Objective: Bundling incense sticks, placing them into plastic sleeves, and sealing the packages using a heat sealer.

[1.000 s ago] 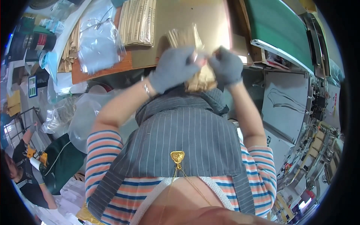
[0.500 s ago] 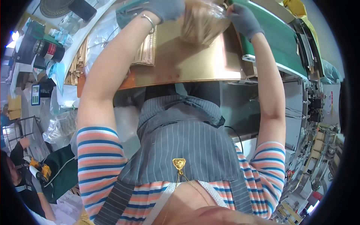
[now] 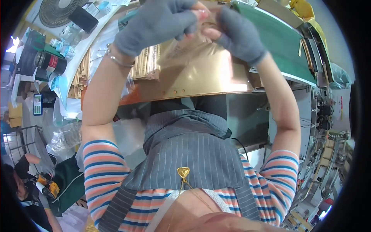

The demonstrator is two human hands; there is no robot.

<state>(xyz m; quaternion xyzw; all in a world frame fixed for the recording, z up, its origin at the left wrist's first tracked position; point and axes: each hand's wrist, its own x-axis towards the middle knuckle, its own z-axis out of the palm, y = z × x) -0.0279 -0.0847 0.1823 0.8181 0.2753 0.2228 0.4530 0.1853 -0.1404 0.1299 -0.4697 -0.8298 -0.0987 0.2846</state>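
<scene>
My left hand (image 3: pixel 154 23) and my right hand (image 3: pixel 237 34), both in grey fingerless gloves, are raised close to the camera. Together they pinch the top of a clear plastic bag (image 3: pixel 185 48) that hangs between them. Through the bag shows the shiny brass-coloured plate (image 3: pixel 201 77) of the work surface below. A bundle of thin wooden sticks (image 3: pixel 147 65) lies on that surface just under my left wrist, which wears a thin bracelet.
A green conveyor belt (image 3: pixel 278 42) runs along the right behind the plate. More stick bundles and clear bags (image 3: pixel 83 73) pile at the left. A fan (image 3: pixel 58 9) and tape rolls sit at the upper left. Another person (image 3: pixel 23 185) crouches at the lower left.
Both hands have risen from near my chest, out over the plate, then closer to the camera. They came together at the top of the clear bag.
</scene>
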